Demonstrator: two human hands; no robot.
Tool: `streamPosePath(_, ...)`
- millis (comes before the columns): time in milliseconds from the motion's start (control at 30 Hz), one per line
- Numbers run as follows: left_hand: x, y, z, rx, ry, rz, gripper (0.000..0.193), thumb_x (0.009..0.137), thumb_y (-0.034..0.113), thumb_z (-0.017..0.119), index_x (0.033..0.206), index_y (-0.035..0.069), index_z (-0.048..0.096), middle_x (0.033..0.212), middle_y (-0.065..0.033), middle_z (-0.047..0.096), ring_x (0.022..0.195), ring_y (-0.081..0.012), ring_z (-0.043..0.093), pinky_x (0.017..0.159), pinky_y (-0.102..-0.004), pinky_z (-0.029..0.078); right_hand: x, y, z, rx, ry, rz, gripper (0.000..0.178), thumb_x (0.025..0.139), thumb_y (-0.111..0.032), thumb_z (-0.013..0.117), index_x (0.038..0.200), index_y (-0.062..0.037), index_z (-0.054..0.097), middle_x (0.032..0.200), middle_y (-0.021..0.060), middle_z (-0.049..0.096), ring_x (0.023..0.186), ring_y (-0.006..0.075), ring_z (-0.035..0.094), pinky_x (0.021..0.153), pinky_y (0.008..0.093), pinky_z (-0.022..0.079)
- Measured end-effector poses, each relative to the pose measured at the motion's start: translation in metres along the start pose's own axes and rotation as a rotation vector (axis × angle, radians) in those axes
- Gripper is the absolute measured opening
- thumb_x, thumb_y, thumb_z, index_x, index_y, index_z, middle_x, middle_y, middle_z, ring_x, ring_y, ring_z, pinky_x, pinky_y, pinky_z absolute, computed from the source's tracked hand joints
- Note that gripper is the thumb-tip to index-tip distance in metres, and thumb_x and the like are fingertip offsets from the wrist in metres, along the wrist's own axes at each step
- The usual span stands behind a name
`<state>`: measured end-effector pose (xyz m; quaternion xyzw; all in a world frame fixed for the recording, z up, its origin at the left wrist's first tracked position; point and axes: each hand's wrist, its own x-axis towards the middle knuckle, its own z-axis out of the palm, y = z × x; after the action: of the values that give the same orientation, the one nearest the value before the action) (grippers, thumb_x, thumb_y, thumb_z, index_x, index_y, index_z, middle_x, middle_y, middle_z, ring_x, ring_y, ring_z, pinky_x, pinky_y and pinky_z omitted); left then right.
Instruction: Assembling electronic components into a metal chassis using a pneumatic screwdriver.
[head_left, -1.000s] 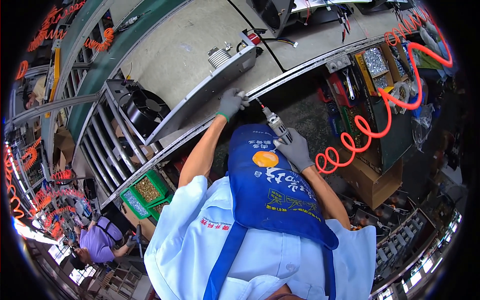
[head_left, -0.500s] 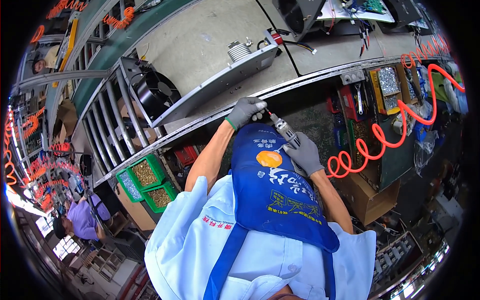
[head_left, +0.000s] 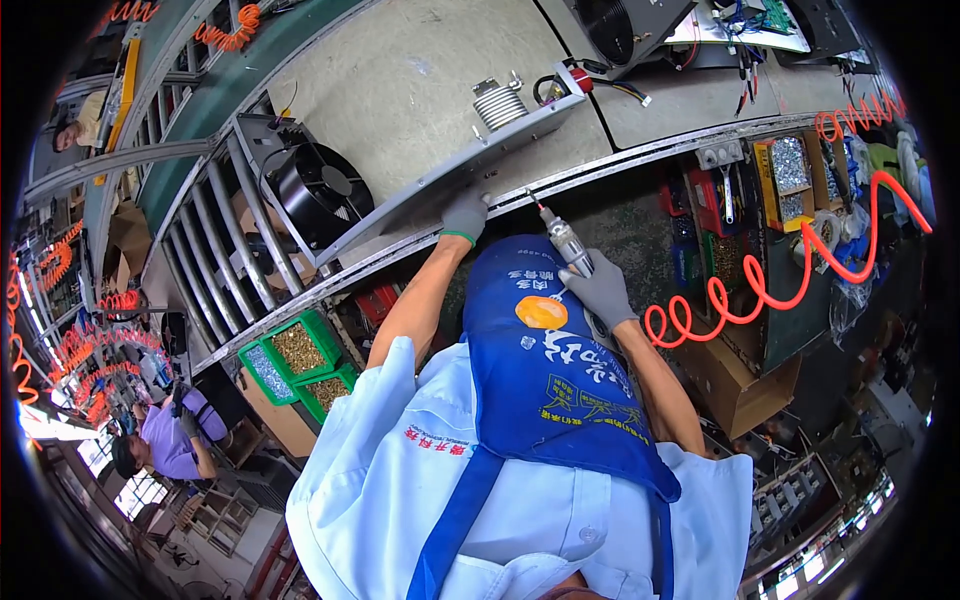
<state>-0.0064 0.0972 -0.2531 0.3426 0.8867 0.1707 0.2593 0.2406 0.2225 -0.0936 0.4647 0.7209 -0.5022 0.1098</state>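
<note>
My right hand [head_left: 602, 288], in a grey glove, is wrapped round a power screwdriver [head_left: 567, 243] with a silver body. Its thin bit [head_left: 535, 200] points up and left toward the bench edge, with a small red part near the tip. At the near side of a long grey metal panel [head_left: 440, 190] is my gloved left hand [head_left: 463, 216]. Its fingers blend into the grey panel and are blurred, so their grip is unclear. The panel stands on edge along the bench, with a black fan [head_left: 320, 190] at its left and a coiled silver part [head_left: 500, 104] behind its right end.
Green bins [head_left: 298, 350] of small fasteners stand at the left below the bench [head_left: 390, 80]. A coiled red air hose [head_left: 765, 300] hangs at the right, near a yellow box [head_left: 790, 180] of metal pieces. Another person [head_left: 170, 440] in purple is at the far left.
My left hand has moved left and up, from near the screwdriver's tip to the panel. The screwdriver and my right hand have shifted slightly. The panel's right end sits further right in view.
</note>
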Motion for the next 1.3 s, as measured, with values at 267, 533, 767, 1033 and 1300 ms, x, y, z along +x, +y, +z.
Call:
streamPosePath(267,0.021,-0.009,0.011,0.143,-0.030,0.009,0.040,0.089,0.018,0.047,0.128,0.007,0.046,0.109,-0.0259,0.059,0.097,-0.0419,0.060,0.082,-0.0506,0.049,0.039,-0.024,0.024,0.015,0.045,0.007,0.044,0.072,-0.036,0.072,0.100,-0.0029,0.062,0.088,0.0208,0.067,0.086,0.0366,0.065,0.075,0.0428,0.049)
streamPosePath(533,-0.030,0.052,-0.084,-0.183,-0.128,0.216,0.017,0.082,0.010,0.058,0.098,0.004,0.061,0.087,-0.0194,0.063,0.082,-0.0368,0.062,0.071,-0.0437,0.050,0.054,-0.039,0.033,-0.008,0.039,0.080,0.044,0.073,-0.036,0.071,0.103,-0.0050,0.063,0.089,0.0200,0.067,0.087,0.0366,0.065,0.077,0.0431,0.049)
streamPosePath(767,-0.014,0.090,-0.232,-0.369,0.150,0.505,0.022,0.085,0.006,0.061,0.105,0.001,0.066,0.084,-0.0119,0.066,0.077,-0.0219,0.066,0.068,-0.0308,0.052,0.062,-0.033,0.045,0.023,0.053,0.069,0.041,0.073,-0.033,0.072,0.102,-0.0051,0.063,0.087,0.0184,0.067,0.085,0.0339,0.066,0.075,0.0408,0.050)
streamPosePath(1033,0.079,0.010,-0.136,-0.904,-0.531,-0.266,0.023,0.089,0.010,0.058,0.105,-0.004,0.067,0.084,-0.0089,0.069,0.070,-0.0117,0.062,0.065,-0.0241,0.050,0.073,-0.016,0.059,0.077,0.101,0.025,0.039,0.073,-0.029,0.075,0.098,-0.0024,0.061,0.082,0.0147,0.067,0.075,0.0257,0.066,0.070,0.0369,0.050)
streamPosePath(1300,0.091,0.016,-0.070,-1.087,-0.561,-0.433,0.026,0.077,0.018,0.076,0.099,0.004,0.073,0.075,-0.0012,0.066,0.060,-0.0078,0.050,0.054,-0.0277,0.041,0.065,-0.030,0.061,0.099,0.117,0.057,0.036,0.074,-0.022,0.075,0.099,-0.0011,0.060,0.081,0.0134,0.066,0.072,0.0210,0.064,0.068,0.0340,0.049)
